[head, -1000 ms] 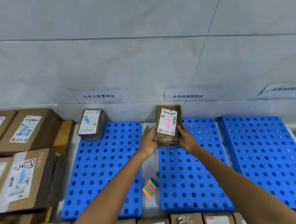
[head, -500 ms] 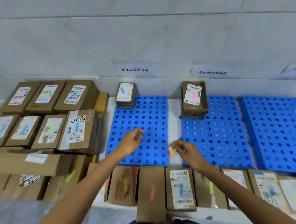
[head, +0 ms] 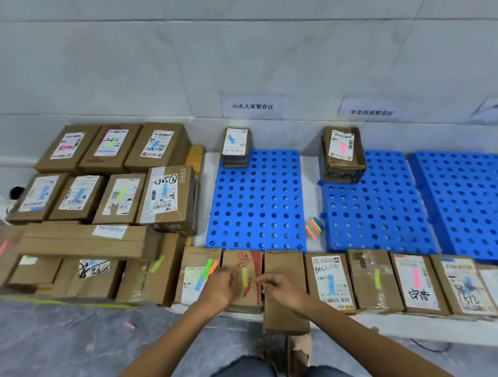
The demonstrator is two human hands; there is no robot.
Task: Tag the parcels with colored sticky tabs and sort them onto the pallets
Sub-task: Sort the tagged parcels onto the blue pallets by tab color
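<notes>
1. The left hand (head: 218, 288) sits at the lower centre of the frame, over the left edge of a red-printed parcel (head: 250, 261). Its fingers look loosely curled, but blur hides whether they grip anything.
2. The right hand (head: 278, 288) lies just right of it, over a plain brown parcel (head: 282, 264), with the fingers pointing left toward the red-printed parcel. I cannot tell if they pinch or only touch.
3. A yellow tab (head: 244, 277) is stuck on the red-printed parcel, between the two hands.
4. Both parcels belong to a row of parcels (head: 418, 281) running along the lower edge of the frame towards the right, most of them tagged.
5. The pad of sticky tabs (head: 314, 227) lies at centre, in the gap between the left pallet (head: 258, 205) and the middle pallet (head: 375, 221).
6. A blue-tabbed parcel (head: 235, 147) stands on the far left corner of the left pallet.
7. A pink-tabbed parcel (head: 342, 155) stands on the far left corner of the middle pallet.
8. The right pallet (head: 480, 202) lies at the right of the frame.
9. A stack of tagged parcels (head: 113, 183) fills the left of the frame.
10. Paper signs (head: 252, 106) hang on the wall above the pallets.
</notes>
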